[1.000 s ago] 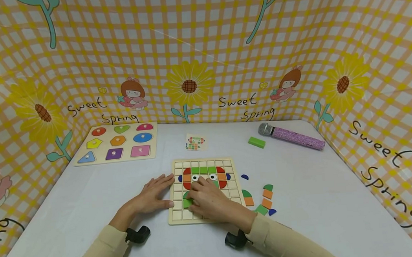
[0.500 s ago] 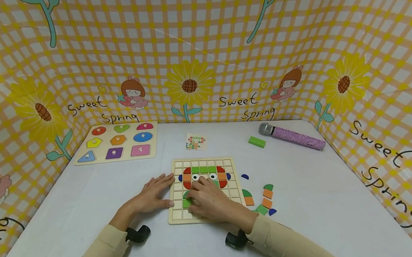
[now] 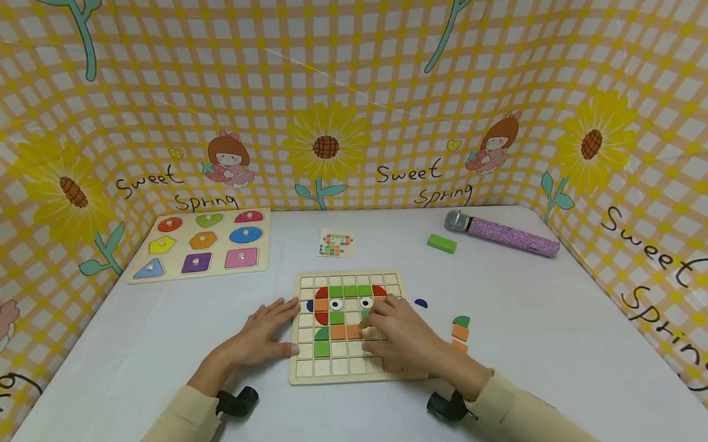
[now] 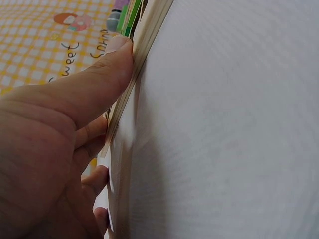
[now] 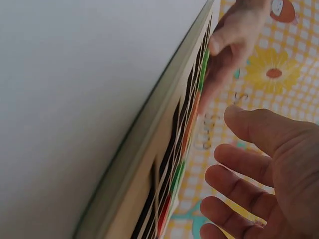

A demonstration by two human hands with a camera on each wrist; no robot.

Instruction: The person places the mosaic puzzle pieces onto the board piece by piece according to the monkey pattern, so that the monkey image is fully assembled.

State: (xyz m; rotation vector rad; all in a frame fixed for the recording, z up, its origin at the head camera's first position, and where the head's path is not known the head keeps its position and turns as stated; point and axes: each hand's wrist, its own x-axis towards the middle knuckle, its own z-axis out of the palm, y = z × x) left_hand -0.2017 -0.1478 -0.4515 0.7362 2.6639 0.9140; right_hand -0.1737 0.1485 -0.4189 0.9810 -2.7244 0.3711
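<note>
A wooden grid board (image 3: 304,371) lies in the middle of the table, with coloured tiles forming a face with two eye pieces. Below the face sit a dark green quarter-round tile (image 3: 322,334), a green square tile (image 3: 322,350) and orange tiles (image 3: 345,332). My left hand (image 3: 258,340) rests by the board's left side, thumb and fingertips touching its edge. Over the right part of the grid is my right hand (image 3: 400,336), hiding some cells. In the right wrist view its fingers (image 5: 239,189) are loosely bent and apart, with nothing held between them.
Right of the board lie a blue half-round piece (image 3: 420,303), a green quarter-round piece (image 3: 461,320) and an orange square (image 3: 460,333). Behind are a pattern card (image 3: 337,243), a green block (image 3: 442,244), a purple microphone (image 3: 510,237) and a knobbed shape puzzle (image 3: 177,265).
My right hand has moved right across the board from its lower left cells, uncovering the orange tiles and covering some loose pieces beside the board. My left hand has stayed in place.
</note>
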